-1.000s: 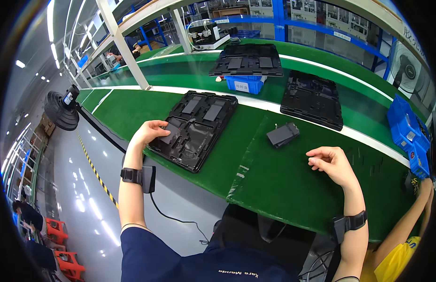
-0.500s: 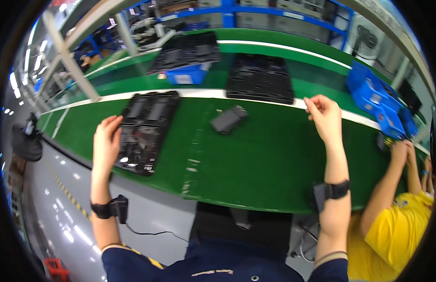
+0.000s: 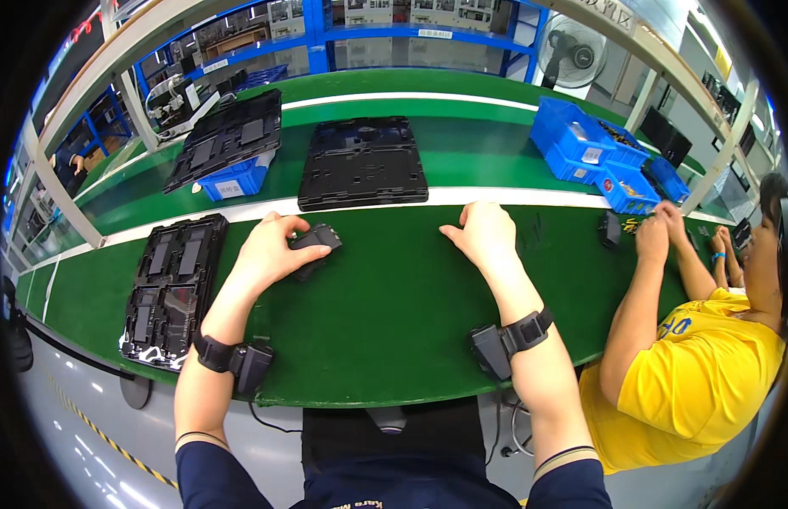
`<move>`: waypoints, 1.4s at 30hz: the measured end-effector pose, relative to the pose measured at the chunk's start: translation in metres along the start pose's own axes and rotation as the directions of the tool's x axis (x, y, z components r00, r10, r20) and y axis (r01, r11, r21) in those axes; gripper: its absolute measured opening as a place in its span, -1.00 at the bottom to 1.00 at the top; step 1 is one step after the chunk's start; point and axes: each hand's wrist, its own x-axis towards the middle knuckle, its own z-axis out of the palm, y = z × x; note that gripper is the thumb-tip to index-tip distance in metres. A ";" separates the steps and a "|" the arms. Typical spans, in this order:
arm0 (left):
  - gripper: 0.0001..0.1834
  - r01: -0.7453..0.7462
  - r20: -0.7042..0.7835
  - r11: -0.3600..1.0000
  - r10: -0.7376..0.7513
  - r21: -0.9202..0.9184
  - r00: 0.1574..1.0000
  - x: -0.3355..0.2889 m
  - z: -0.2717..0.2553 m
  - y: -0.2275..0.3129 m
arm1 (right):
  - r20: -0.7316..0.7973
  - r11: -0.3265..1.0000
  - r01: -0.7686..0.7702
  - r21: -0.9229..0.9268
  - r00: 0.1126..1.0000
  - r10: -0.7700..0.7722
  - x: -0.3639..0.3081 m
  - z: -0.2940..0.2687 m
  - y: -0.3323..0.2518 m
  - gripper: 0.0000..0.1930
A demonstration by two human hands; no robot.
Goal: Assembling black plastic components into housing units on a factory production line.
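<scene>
My left hand is closed around a small dark grey rectangular module on the green work surface, thumb across its top. Part of the module is hidden by the fingers. To the left of that hand lies a black plastic frame with grey rectangular modules set into it. My right hand hovers over the mat, fingers curved and thumb apart, with nothing visible in it. Beyond my hands a black panel lies on the conveyor side of the white strip.
Another black frame leans on a blue bin at the back left. Several blue bins stand at the back right. On the right sits a co-worker in a yellow shirt, hands near small dark parts. Grey posts border the bench.
My view has turned to the right. My left hand has left the black frame's edge and taken hold of the grey module. The right hand's thumb and fingers have parted.
</scene>
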 end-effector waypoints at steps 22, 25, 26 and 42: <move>-0.51 0.082 0.013 0.997 -0.082 -0.006 0.997 0.005 -0.002 -0.006 | -0.002 0.711 0.099 0.696 0.991 -0.135 -0.008 -0.002 -0.058 -0.79; -0.59 0.097 0.025 0.983 -0.094 -0.156 0.995 0.005 0.004 -0.014 | 0.011 0.609 0.125 0.783 0.976 -0.216 -0.019 -0.012 -0.074 -0.90; -0.59 0.088 0.021 0.983 -0.086 -0.159 0.996 0.004 0.003 -0.010 | 0.017 0.565 0.123 0.816 0.971 -0.236 -0.021 -0.012 -0.072 -0.88; -0.75 0.164 0.235 0.446 0.108 -0.880 0.966 -0.021 0.014 0.036 | 0.399 0.117 -0.385 0.915 0.905 -0.144 -0.034 -0.022 -0.077 -0.84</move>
